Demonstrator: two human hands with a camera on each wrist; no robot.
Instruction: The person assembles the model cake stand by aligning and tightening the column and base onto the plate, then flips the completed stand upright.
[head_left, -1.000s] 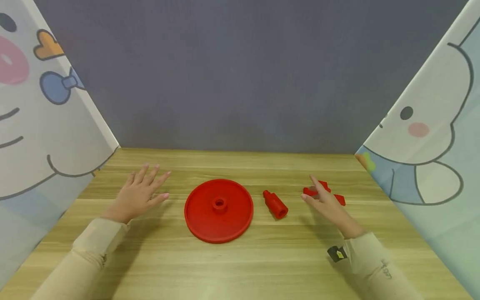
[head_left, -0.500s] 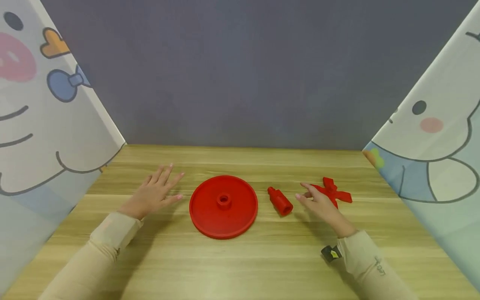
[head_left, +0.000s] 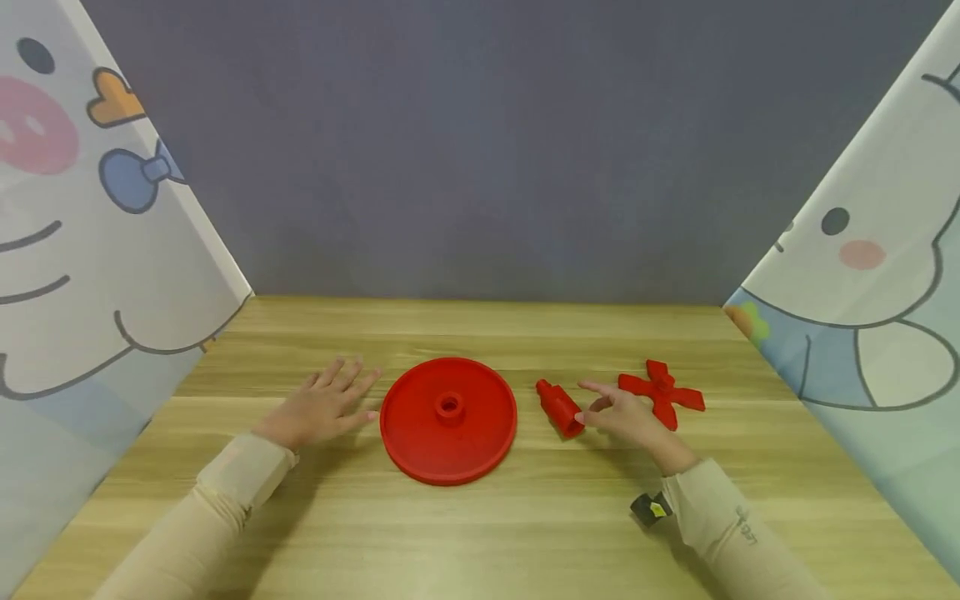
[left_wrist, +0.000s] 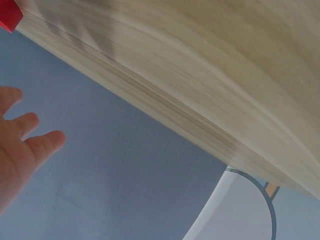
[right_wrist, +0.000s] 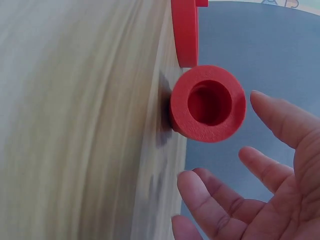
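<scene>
Lying on its side on the table is a red bottle-shaped piece [head_left: 557, 407], with a narrow neck at one end and a round hole in the other. My right hand [head_left: 633, 419] is beside its wide end, thumb and fingers spread and bent slightly. In the right wrist view the thumb of the right hand [right_wrist: 280, 175] stands a little apart from the holed end of the bottle-shaped piece [right_wrist: 208, 134]. A flat red disc [head_left: 450, 454] with a raised central socket lies in the middle. Left of its rim is my left hand [head_left: 318, 410], fingers spread, holding nothing.
A red four-bladed propeller [head_left: 663, 383] lies right of and behind my right hand. The wooden table [head_left: 465, 550] meets a grey panel [head_left: 480, 150] at the back. Cartoon-printed panels [head_left: 847, 275] stand on both sides.
My right hand has moved left from over the propeller to the bottle-shaped piece, uncovering the propeller. My left hand has shifted right, closer to the disc. The red pieces stay put.
</scene>
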